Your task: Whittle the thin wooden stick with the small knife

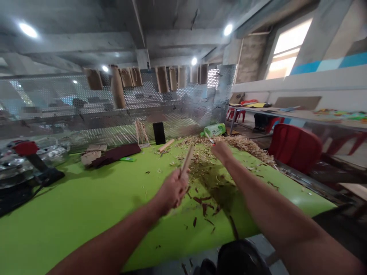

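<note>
The left hand's (173, 189) fingers are gripping a wooden stick (187, 159), which is pointing toward one o'clock; the right hand's (223, 152) are clasping a slim tool (210, 140). From the stick, dark scraps (204, 208) are littering the green counter (114, 206) at five o'clock, pale shavings (252, 147) are heaping at two. Beyond, a perforated screen (145, 100) is standing at twelve, a red chair (295, 147) at three, and a window (291, 47) is glowing at two.

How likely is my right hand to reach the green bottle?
Probably yes: the right hand is near the green bottle with nothing large between, but the tool it holds may hinder grasping.
</note>
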### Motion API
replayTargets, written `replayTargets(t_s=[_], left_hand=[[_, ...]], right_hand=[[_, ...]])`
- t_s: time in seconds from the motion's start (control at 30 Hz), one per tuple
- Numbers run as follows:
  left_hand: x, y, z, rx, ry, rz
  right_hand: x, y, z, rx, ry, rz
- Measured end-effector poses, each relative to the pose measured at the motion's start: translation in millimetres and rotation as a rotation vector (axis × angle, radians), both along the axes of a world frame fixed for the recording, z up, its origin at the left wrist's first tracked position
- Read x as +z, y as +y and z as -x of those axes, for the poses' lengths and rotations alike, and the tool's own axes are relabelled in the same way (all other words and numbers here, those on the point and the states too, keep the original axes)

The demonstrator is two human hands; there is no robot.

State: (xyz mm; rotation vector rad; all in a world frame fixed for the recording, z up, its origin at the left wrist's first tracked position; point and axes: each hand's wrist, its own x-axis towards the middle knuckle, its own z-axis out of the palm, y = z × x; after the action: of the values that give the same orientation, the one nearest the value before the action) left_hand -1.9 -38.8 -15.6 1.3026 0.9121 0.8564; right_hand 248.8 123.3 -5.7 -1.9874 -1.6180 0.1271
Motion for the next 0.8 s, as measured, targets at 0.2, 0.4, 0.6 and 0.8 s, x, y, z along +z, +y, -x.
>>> replayTargets(t_s=[0.2, 0.4, 0.6, 0.8], left_hand=[[-11.8, 28.3, 18.6, 0.052, -0.137, 0.008], [-15.9, 29.5, 16.4, 0.107, -0.152, -0.028], [-6.1, 24.6, 14.2, 0.055, -0.131, 0.067], [-2.6, 21.1, 12.4, -0.022, -0.267, 0.061]], right_hand=[[-12.2, -6.2, 51.2, 0.226, 0.218, -0.114], [-15.1, -35.6, 85.0, 0.572, 0.671, -0.13], [-12.9, -52.3, 94.9, 0.849, 1.247, 0.148], [-10.5, -51.9, 91.9, 0.87, 1.386, 0.163]])
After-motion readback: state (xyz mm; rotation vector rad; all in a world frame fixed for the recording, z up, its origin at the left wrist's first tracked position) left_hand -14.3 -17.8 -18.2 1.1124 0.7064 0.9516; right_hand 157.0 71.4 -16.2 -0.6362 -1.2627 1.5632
